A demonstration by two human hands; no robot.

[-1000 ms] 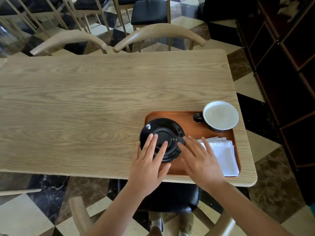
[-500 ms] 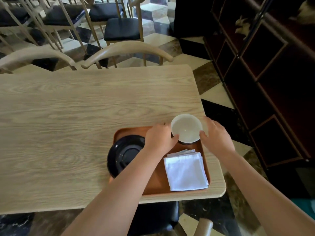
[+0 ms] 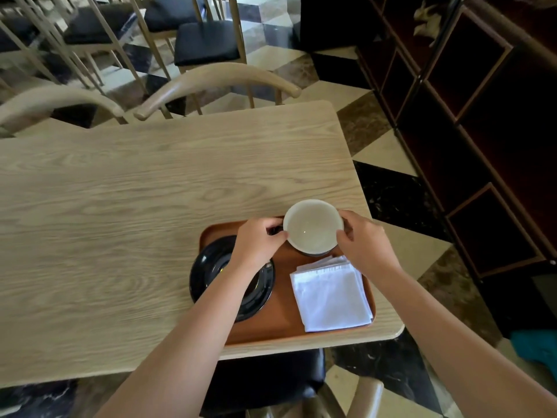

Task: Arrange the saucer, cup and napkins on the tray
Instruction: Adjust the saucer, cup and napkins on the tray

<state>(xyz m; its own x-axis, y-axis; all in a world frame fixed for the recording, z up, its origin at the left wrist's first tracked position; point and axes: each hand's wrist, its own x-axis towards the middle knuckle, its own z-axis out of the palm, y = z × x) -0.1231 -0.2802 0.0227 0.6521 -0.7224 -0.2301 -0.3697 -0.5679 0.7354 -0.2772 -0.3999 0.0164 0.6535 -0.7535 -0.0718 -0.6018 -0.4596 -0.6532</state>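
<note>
Gripping cup (image 3: pixel 313 227): both hands, left (image 3: pixel 258 242), right (image 3: pixel 363 241) | handle hidden | saucer (image 3: pixel 211 273) part-covered by forearm

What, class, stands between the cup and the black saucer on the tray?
Only the left hand and its forearm, lying over the saucer. Both hands grip the cup, right hand opposite; the napkins lie aside.

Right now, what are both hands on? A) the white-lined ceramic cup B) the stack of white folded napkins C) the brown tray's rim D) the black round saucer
A: the left hand and the right hand close on opposite sides of the white-lined ceramic cup at the far side of the brown tray, while the black round saucer and the stack of white folded napkins lie untouched.
</note>
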